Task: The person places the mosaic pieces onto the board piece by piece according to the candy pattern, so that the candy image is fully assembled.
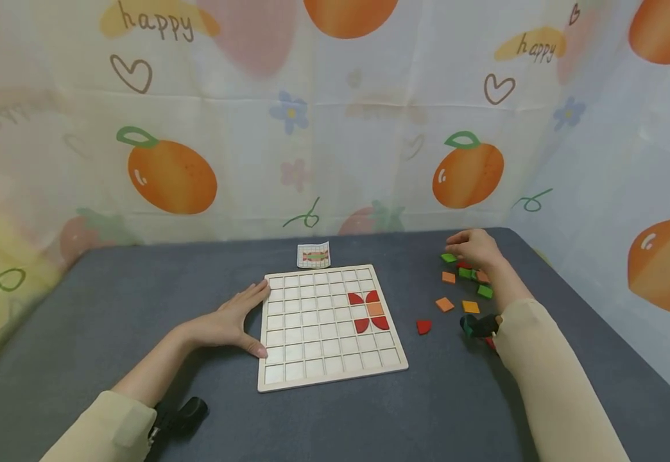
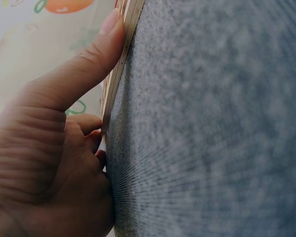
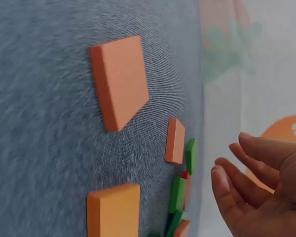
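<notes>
A pale gridded board (image 1: 310, 317) lies on the dark table. Several red quarter-round pieces (image 1: 380, 323) and one light orange square tile (image 1: 375, 309) sit in cells near its right side. My left hand (image 1: 228, 324) rests at the board's left edge, thumb and fingers spread along it; in the left wrist view the thumb (image 2: 89, 64) presses the board's side. To the right, my right hand (image 1: 475, 247) hovers over loose tiles, fingers loosely bent and nothing between them. Below it are a green tile (image 1: 448, 258) and orange tiles (image 3: 123, 81).
A small printed pattern card (image 1: 314, 255) lies behind the board. One loose red piece (image 1: 423, 327) is right of the board, near a yellow-orange tile (image 1: 470, 307) and more green tiles (image 1: 484, 291). A fruit-patterned curtain (image 1: 335, 141) hangs behind the table.
</notes>
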The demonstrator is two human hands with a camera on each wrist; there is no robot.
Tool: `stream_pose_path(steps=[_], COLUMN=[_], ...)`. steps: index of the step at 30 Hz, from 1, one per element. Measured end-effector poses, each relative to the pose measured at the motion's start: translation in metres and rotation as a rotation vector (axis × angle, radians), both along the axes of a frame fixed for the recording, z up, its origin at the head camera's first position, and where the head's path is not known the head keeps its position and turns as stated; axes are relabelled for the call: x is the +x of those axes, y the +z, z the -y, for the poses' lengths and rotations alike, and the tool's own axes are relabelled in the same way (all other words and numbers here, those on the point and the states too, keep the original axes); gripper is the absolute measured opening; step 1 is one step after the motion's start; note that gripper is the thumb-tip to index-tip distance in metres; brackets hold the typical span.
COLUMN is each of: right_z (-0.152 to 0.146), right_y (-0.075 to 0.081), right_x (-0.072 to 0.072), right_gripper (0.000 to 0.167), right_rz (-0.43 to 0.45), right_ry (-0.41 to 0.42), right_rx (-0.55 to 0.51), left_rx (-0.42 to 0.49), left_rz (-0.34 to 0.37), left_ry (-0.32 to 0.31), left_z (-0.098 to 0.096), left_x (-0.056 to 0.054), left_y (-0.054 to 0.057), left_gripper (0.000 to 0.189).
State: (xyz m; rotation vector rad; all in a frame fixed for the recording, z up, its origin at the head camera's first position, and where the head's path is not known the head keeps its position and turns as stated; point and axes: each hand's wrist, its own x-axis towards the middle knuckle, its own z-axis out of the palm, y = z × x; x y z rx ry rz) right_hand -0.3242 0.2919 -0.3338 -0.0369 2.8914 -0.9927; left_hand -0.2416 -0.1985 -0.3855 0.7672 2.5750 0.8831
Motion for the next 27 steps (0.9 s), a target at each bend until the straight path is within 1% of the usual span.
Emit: stream_pose_path(steps=[3,7,10,12,17,20,24,27], right_z=[-0.002,-0.005,-0.005,-0.004,-0.002,0.0,0.003,0.005], right_y=[-0.005,-0.011,-0.014,-0.016,-0.02,-0.022,-0.024,-0.024], right_x=[-0.004,-0.01,-0.012,-0.012,-0.012,-0.013,-0.013,-0.013], right_gripper=[0.046,0.05,0.052,0.051,0.041,0.036,0.034,0.034], right_rz=[0.022,0.068,0.105,0.111,0.051,0.023,0.004,-0.031], right_ry=[-0.032,-0.039,-0.041,-0.046,-0.032,-0.026,-0.029,-0.026], right_rx=[-0.005,-0.002,-0.012,-0.003,0.079,0.109,0.124,0.146], left_rx=[-0.004,-0.006,-0.003,-0.004,-0.005,-0.006,-0.01,-0.014], left_rz=[0.002,0.006,0.003,-0.002,-0.008,-0.008,-0.007,-0.008], left_ry=[-0.003,0.001,0.006,0.009,0.006,0.006,0.008,0.012], left_z=[0.0,0.0,-0.002,-0.002,-0.002,-0.001,-0.002,-0.001], left_x=[0.001,0.001,0.0,0.0,-0.001,-0.001,-0.001,-0.001], left_y=[0.0,0.0,0.001,0.0,-0.001,-0.001,-0.001,-0.001], left_gripper=[0.125,0.125,0.126,0.126,0.126,0.126,0.126,0.126])
